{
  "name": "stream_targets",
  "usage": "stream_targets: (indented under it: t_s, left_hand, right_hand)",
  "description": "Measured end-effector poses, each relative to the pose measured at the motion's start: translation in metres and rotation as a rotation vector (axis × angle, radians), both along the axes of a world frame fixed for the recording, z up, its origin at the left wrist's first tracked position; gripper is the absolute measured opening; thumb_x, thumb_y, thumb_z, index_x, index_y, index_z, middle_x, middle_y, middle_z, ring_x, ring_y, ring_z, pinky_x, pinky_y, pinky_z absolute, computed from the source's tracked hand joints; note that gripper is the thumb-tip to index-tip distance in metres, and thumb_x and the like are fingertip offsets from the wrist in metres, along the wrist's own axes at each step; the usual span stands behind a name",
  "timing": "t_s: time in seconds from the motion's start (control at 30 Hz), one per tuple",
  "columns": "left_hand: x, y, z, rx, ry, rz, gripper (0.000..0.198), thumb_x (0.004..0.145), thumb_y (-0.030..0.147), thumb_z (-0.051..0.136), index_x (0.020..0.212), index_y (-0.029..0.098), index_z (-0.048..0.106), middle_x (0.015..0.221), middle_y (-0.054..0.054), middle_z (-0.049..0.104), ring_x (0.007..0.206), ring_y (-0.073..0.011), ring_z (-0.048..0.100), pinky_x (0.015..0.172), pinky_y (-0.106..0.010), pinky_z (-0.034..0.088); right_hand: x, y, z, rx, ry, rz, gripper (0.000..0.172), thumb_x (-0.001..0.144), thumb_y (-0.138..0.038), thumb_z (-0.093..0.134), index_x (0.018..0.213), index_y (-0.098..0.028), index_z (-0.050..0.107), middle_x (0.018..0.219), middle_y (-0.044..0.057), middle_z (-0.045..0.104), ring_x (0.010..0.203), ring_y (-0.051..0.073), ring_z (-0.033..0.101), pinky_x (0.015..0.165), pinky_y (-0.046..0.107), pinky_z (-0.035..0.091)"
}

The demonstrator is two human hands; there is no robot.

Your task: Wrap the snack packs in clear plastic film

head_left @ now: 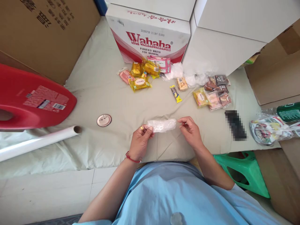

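A bundle of clear bubble wrap [162, 125] lies level above the pale green cloth, in front of my body. My left hand [141, 139] grips its left end between thumb and fingers; a ring and a red bracelet show on that side. At the bundle's right end is my right hand [189, 129], with curled fingers and the index fingertip at the edge of the wrap; whether it pinches the wrap cannot be made out. Whatever is inside the wrap is hidden.
Wrapped snacks [140, 82] lie before a Wahaha carton [152, 40]; more snacks [217, 92] sit to the right. A round tin lid [104, 120], white roll [39, 142] and red jug [35, 100] are left. A blurred black object [235, 125] lies right, above a green stool [253, 178].
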State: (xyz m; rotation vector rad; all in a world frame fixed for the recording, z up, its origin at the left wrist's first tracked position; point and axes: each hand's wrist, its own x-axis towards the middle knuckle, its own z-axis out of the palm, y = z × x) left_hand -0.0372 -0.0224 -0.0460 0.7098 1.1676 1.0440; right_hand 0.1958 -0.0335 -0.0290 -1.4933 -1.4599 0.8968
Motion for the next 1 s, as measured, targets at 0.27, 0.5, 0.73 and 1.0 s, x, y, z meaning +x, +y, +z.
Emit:
stream_targets:
  t_s: [0.27,0.5,0.73,1.0]
  left_hand:
    - [0.001,-0.002,0.004,0.107,0.216,-0.191,0.045,0.081,0.062,0.075,0.075,0.019,0.063,0.068,0.002,0.062,0.067,-0.0127,0.053,0.069,-0.026,0.044]
    - [-0.007,-0.007,-0.003,0.114,0.191,-0.236,0.047,0.080,0.066,0.075,0.076,0.019,0.066,0.067,0.001,0.062,0.068,-0.0137,0.055,0.070,-0.027,0.046]
    - [-0.015,-0.008,-0.017,0.092,0.118,-0.188,0.043,0.083,0.060,0.076,0.078,0.019,0.067,0.070,0.001,0.062,0.068,-0.0131,0.054,0.069,-0.026,0.044]
    - [-0.008,-0.018,0.015,0.420,0.395,-0.002,0.026,0.089,0.047,0.072,0.101,0.024,0.068,0.103,-0.006,0.065,0.094,-0.0201,0.060,0.086,-0.032,0.048]
  right_hand:
    - [-0.007,0.009,0.013,0.321,-0.439,0.459,0.022,0.098,-0.023,0.059,0.114,-0.027,0.074,0.119,0.009,0.069,0.116,0.027,0.057,0.098,0.045,0.049]
    - [-0.017,0.006,0.003,0.024,0.085,0.247,0.020,0.098,-0.041,0.065,0.098,-0.023,0.074,0.085,0.002,0.068,0.072,0.014,0.060,0.065,0.028,0.047]
    - [-0.011,0.010,0.004,-0.321,0.613,-0.163,0.042,0.071,-0.057,0.088,0.084,-0.022,0.069,0.063,-0.006,0.054,0.051,0.008,0.040,0.045,0.022,0.032]
    - [-0.015,0.006,0.007,-0.387,0.671,-0.210,0.041,0.069,-0.054,0.088,0.081,-0.020,0.068,0.061,-0.007,0.050,0.047,0.007,0.038,0.038,0.021,0.030]
